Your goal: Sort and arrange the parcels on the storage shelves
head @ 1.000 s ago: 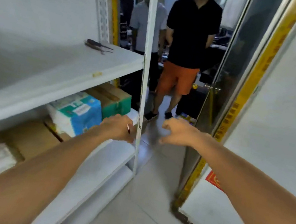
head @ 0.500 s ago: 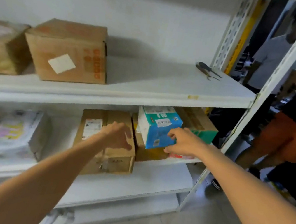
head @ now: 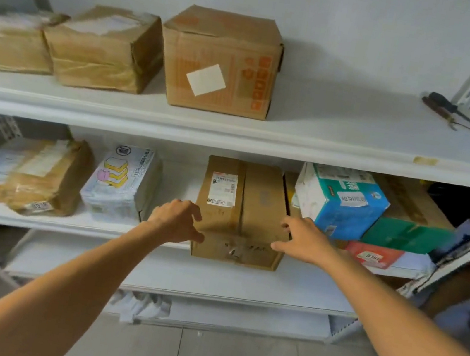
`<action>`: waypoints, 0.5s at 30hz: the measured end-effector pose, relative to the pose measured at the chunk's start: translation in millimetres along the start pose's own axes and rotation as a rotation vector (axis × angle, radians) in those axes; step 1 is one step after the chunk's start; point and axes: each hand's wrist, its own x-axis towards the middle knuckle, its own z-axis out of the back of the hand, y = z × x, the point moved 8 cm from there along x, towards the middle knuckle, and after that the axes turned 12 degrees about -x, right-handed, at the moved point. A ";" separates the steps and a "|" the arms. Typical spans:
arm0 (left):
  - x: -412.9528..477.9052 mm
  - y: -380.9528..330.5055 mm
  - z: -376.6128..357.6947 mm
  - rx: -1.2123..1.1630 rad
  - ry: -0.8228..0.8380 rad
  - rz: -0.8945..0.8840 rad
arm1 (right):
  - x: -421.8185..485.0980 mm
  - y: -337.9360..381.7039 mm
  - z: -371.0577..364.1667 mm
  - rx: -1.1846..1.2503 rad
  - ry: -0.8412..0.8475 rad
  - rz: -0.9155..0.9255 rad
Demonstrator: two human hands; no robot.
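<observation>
The cardboard box (head: pixel 250 198) stood at the front edge of the middle shelf (head: pixel 96 231). The left hand (head: pixel 176 222) held its front corner at 9 o'clock, with fingers (head: pixel 193 209) half curled on the top and the thumb on the front face. The right hand (head: pixel 302 239) held the corner at 3 o'clock in the same way.

the white sticker (head: pixel 370 256) on the red parcel (head: pixel 353 247) ends in "164"; every other label is too blurred to read.

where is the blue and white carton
Head view, middle shelf's right side: the blue and white carton sits between the brown cardboard box and the green box.
</observation>
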 end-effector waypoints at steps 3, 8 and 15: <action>12.7 15.7 -0.4 0.000 -0.025 0.005 | 8.5 -0.3 -9.5 0.003 -0.010 -0.087; 41.6 36.2 -12.1 -0.124 -0.080 0.077 | 27.5 -3.5 -29.5 0.044 -0.065 -0.238; 70.4 39.8 -52.5 -0.643 -0.072 0.181 | 46.3 -4.7 -50.6 0.243 -0.215 -0.342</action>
